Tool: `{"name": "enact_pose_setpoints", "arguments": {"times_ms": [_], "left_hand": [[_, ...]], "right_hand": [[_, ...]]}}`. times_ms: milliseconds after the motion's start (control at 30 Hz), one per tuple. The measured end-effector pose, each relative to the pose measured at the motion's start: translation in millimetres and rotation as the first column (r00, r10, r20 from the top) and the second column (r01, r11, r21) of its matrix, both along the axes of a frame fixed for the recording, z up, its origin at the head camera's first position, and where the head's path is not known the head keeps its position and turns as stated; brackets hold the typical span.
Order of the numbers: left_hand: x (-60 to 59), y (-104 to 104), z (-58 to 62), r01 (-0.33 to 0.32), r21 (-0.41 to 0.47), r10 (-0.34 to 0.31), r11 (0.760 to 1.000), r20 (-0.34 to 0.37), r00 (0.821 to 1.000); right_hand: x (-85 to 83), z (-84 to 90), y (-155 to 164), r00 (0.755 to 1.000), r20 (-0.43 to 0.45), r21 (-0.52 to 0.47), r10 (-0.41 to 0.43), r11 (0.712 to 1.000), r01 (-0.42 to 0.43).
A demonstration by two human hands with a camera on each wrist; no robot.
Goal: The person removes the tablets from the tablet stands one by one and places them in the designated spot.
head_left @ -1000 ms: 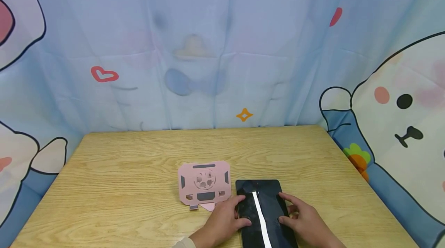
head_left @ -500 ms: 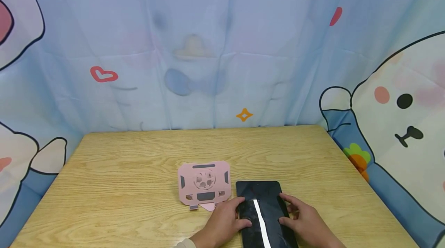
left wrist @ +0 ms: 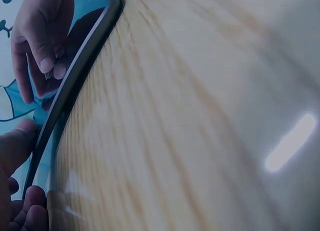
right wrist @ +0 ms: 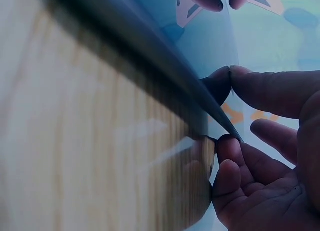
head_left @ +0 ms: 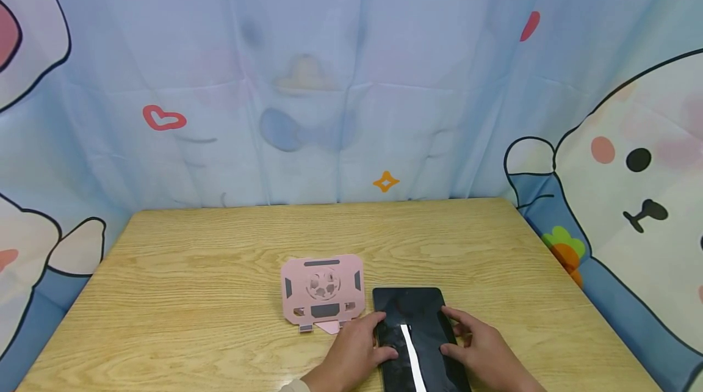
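Note:
A black tablet (head_left: pixel 425 325) with a glossy screen lies lengthwise at the near edge of view, a white light streak reflected on it. My left hand (head_left: pixel 351 352) grips its left edge, thumb on the screen. On the opposite edge, my right hand (head_left: pixel 480 349) pinches it between thumb and fingers. In the left wrist view the tablet's thin side (left wrist: pixel 75 78) stands above the wood. The right wrist view shows fingertips (right wrist: pixel 227 178) of my right hand under the tablet's edge (right wrist: pixel 175 56). Left of the tablet stands a pink tablet stand (head_left: pixel 299 294) with cut-outs, near my left hand.
The light wooden table (head_left: pixel 192 294) reaches back to a pale blue curtain (head_left: pixel 307 154) printed with cartoon animals. That cloth also runs along both sides of the table.
The tablet's far edge has come slightly nearer and lower, and the light streak on its screen has slid down. Both hands keep their hold; the pink stand stays put.

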State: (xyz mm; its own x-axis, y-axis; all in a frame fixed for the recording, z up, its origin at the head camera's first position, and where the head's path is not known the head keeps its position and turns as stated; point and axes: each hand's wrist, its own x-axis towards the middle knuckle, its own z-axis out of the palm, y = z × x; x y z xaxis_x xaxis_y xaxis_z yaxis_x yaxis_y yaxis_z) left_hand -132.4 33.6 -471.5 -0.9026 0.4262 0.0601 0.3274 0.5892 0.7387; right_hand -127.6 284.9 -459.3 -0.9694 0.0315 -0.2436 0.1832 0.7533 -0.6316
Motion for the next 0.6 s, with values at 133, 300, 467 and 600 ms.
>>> {"name": "enact_pose_setpoints", "arguments": {"times_ms": [133,300,467,600], "left_hand": [[1.9,1.4,0.2,-0.02,-0.024,0.02,0.999,-0.038,0.999],[3.3,2.6,0.0,-0.034,-0.029,0.032,0.999,-0.064,0.997],[4.3,3.3,0.0,-0.041,-0.03,0.039,0.999,-0.071,0.997],[4.9,3.7,0.0,-0.045,-0.037,0.042,0.998,-0.075,0.996]], "right_hand": [[-0.1,0.4,-0.8,1.0,0.006,0.005,-0.003,1.0,0.003],[0.1,0.9,-1.5,1.0,0.005,0.015,-0.001,1.0,0.001],[0.1,1.3,-2.2,1.0,0.01,0.028,0.003,1.0,-0.003],[0.3,1.5,-1.8,1.0,-0.001,0.028,0.012,1.0,-0.012]]}}
